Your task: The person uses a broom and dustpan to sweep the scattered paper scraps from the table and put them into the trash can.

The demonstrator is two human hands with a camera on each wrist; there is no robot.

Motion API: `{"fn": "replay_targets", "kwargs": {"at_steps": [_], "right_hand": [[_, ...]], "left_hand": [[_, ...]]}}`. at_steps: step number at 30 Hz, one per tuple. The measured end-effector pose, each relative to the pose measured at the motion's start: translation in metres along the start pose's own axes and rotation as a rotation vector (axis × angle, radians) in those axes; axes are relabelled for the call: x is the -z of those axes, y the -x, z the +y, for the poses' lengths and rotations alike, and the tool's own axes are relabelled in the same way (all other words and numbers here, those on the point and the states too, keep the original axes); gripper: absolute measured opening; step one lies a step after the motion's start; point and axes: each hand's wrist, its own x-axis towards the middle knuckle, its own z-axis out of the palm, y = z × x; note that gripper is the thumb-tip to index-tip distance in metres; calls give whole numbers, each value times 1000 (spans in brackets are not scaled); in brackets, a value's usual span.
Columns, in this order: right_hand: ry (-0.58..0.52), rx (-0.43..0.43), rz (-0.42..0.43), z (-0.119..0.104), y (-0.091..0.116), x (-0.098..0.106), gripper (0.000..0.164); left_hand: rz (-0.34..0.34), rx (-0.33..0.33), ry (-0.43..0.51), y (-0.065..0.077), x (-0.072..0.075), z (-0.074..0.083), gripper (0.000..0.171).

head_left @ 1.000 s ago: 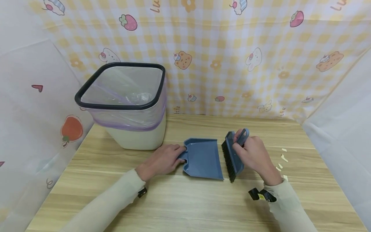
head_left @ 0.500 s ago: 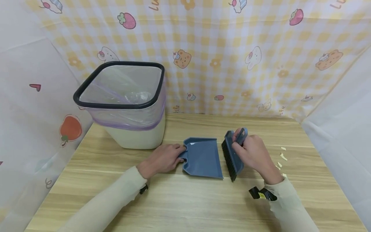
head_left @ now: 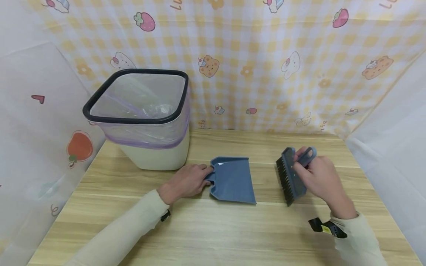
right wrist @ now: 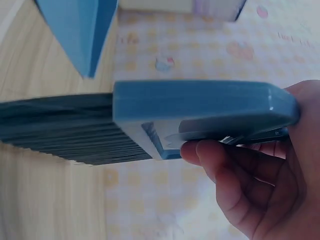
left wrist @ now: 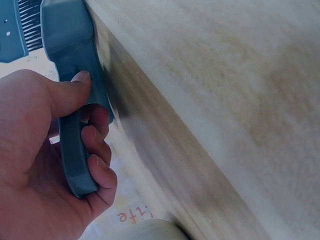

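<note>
My left hand (head_left: 186, 183) grips the short handle of a blue-grey dustpan (head_left: 233, 181), which lies flat on the table with its open edge facing right. In the left wrist view the fingers curl round the dustpan handle (left wrist: 77, 170), thumb on top. To the right, my right hand (head_left: 321, 179) holds a matching hand brush (head_left: 294, 175) by its looped handle. The dark bristles (head_left: 284, 181) point left toward the dustpan, a gap away from its lip. Seen from the right wrist, fingertips hook the brush body (right wrist: 200, 102), with a dustpan corner (right wrist: 87, 40) beyond.
A cream bin (head_left: 159, 159) with a black rim and a clear, purple-edged liner stands at the back left of the wooden table (head_left: 206, 236). Patterned cloth (head_left: 246, 55) hangs behind, and white sheets close off both sides.
The right hand has moved right with the brush, away from the dustpan. Several pale scraps seen earlier at the right are now hidden by that hand. The left hand and dustpan stay put.
</note>
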Motion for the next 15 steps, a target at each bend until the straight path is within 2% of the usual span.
{"fn": "replay_targets", "kwargs": {"at_steps": [15], "right_hand": [[170,-213,-83,47,27,53,22]], "left_hand": [[-4,-1,-9,0,0,0,34]]}}
